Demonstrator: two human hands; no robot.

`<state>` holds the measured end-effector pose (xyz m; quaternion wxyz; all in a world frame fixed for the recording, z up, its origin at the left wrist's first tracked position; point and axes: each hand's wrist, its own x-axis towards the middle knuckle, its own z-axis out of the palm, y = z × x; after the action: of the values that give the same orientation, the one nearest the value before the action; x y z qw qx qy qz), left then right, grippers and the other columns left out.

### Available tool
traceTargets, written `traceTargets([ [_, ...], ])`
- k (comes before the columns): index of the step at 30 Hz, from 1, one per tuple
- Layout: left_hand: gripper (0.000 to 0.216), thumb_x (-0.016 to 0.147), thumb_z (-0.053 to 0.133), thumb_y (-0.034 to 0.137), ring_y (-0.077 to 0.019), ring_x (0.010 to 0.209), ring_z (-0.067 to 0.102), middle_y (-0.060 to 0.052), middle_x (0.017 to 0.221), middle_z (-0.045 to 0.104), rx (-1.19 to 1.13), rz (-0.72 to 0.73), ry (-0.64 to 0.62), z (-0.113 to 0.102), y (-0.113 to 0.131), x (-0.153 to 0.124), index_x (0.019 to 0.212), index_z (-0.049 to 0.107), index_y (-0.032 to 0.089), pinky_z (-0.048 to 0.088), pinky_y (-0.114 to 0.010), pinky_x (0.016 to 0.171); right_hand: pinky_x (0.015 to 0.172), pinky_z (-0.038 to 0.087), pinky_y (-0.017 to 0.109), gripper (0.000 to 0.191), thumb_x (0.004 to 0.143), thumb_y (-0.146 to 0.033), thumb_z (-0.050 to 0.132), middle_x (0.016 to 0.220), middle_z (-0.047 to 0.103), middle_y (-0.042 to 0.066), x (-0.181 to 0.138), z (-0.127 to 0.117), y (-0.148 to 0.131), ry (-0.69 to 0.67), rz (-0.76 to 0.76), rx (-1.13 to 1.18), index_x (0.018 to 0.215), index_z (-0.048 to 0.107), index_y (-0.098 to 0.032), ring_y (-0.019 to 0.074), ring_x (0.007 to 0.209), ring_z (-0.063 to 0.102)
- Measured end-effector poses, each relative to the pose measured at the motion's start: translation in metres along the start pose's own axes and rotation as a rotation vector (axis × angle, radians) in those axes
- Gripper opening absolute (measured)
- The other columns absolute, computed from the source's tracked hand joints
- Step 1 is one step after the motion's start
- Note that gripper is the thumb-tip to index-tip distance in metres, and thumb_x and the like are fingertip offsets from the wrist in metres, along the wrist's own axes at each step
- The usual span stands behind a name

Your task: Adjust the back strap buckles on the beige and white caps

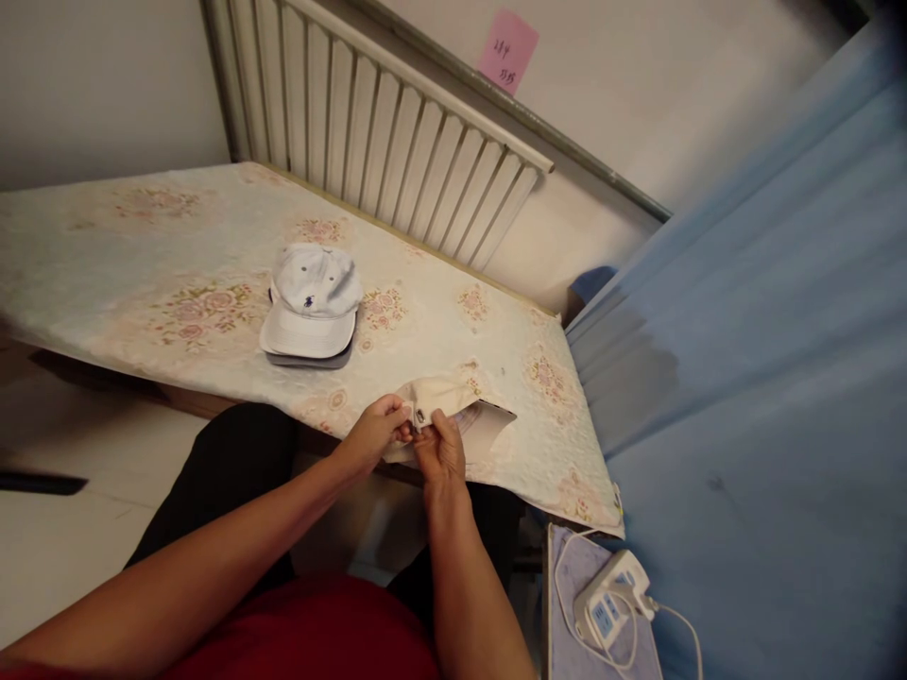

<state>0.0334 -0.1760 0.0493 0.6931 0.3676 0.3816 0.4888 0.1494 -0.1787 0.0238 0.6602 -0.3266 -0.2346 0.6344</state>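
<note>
Handwritten, illegible numbers on pink note

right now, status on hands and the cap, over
Left hand and right hand both pinching the back strap of the beige cap at the table edge. White cap stacked on a dark one, apart, not in the way.

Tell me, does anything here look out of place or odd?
Nothing looks spilled or broken. Both hands, left hand and right hand, pinch the strap of a beige cap at the table edge. A white cap sits stacked on a darker one.
</note>
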Motion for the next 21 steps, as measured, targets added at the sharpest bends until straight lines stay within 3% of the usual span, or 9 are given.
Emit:
traceTargets([
  [3, 0.025, 0.07, 0.066, 0.036, -0.0081, 0.05, 0.052, 0.005, 0.053, 0.056, -0.031, 0.001, 0.004, -0.001, 0.0, 0.0, 0.07, 0.05, 0.017, 0.041, -0.021, 0.054, 0.061, 0.049, 0.025, 0.027, 0.067, -0.021, 0.068, 0.081, 0.066, -0.001, -0.003, -0.007, -0.003, -0.1, 0.037, -0.021, 0.092, 0.056, -0.02, 0.0132, 0.068, 0.061],
  [6, 0.024, 0.07, 0.066, 0.035, -0.009, 0.05, 0.053, 0.004, 0.053, 0.057, -0.039, -0.004, -0.004, -0.003, -0.003, 0.001, 0.07, 0.05, 0.017, 0.041, -0.022, 0.054, 0.056, 0.046, 0.022, 0.024, 0.067, -0.018, 0.069, 0.074, 0.064, -0.002, -0.004, -0.013, -0.003, -0.16, 0.076, -0.075, 0.088, 0.057, -0.019, 0.0105, 0.059, 0.057],
  [11, 0.025, 0.07, 0.066, 0.035, -0.0093, 0.05, 0.054, 0.005, 0.053, 0.056, -0.046, -0.011, -0.026, -0.002, -0.007, 0.002, 0.07, 0.05, 0.017, 0.041, -0.022, 0.055, 0.053, 0.046, 0.023, 0.016, 0.073, -0.022, 0.068, 0.077, 0.065, 0.0, -0.005, -0.013, -0.003, -0.147, 0.071, -0.078, 0.084, 0.056, -0.019, 0.0119, 0.061, 0.059],
  [16, 0.026, 0.069, 0.068, 0.037, -0.0081, 0.052, 0.051, 0.006, 0.055, 0.054, -0.013, -0.029, -0.055, 0.0, -0.004, 0.0, 0.071, 0.052, 0.016, 0.041, -0.022, 0.057, 0.055, 0.049, 0.025, 0.021, 0.074, -0.022, 0.068, 0.08, 0.067, 0.0, -0.007, -0.007, -0.005, -0.161, 0.083, 0.008, 0.093, 0.058, -0.019, 0.0127, 0.061, 0.06],
  [21, 0.026, 0.07, 0.067, 0.038, -0.0076, 0.052, 0.048, 0.006, 0.056, 0.052, 0.034, -0.015, -0.064, 0.0, -0.003, -0.001, 0.07, 0.052, 0.016, 0.037, -0.021, 0.055, 0.06, 0.051, 0.027, 0.02, 0.073, -0.023, 0.069, 0.079, 0.067, 0.0, -0.009, -0.003, -0.006, -0.104, 0.08, 0.013, 0.09, 0.059, -0.018, 0.0133, 0.064, 0.062],
])
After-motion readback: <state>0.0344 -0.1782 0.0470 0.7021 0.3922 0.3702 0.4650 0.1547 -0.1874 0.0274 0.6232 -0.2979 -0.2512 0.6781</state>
